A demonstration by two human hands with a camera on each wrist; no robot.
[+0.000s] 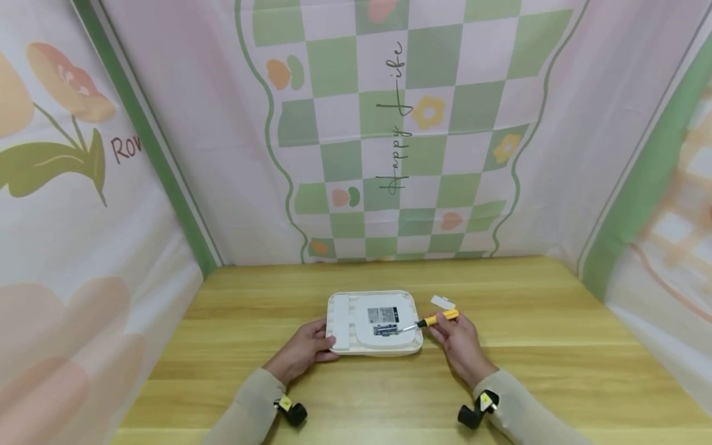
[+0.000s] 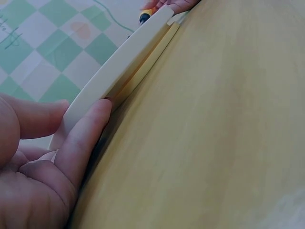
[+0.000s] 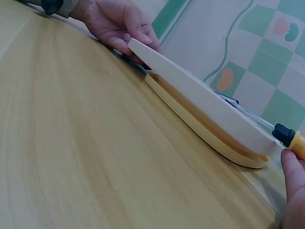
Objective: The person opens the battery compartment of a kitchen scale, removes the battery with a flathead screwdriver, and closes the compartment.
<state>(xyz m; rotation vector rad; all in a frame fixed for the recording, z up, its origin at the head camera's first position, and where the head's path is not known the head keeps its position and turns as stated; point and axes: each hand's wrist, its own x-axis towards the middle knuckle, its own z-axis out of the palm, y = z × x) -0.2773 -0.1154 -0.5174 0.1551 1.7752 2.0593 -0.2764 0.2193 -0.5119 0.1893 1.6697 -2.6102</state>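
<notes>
A white rounded device (image 1: 341, 321) lies underside up, with a printed label and an uncovered compartment (image 1: 385, 330) holding dark, battery-like contents. At its left edge my left hand (image 1: 305, 351) grips the rim, thumb above and fingers beneath, as the left wrist view shows at the device's side (image 2: 114, 62). My right hand (image 1: 463, 347) holds a yellow-and-black screwdriver (image 1: 442, 317) by the handle. The shaft slants left across the device, its tip at the compartment's right end. In the right wrist view, only some fingers (image 3: 294, 176) show below the screwdriver's collar (image 3: 284, 135).
A small white cover (image 1: 442, 302) lies on the wooden table (image 1: 389, 395) behind the screwdriver handle. Printed fabric (image 1: 384, 148) hangs beyond the table's back edge and along both sides. Each sleeve carries a small black wrist camera (image 1: 471, 418).
</notes>
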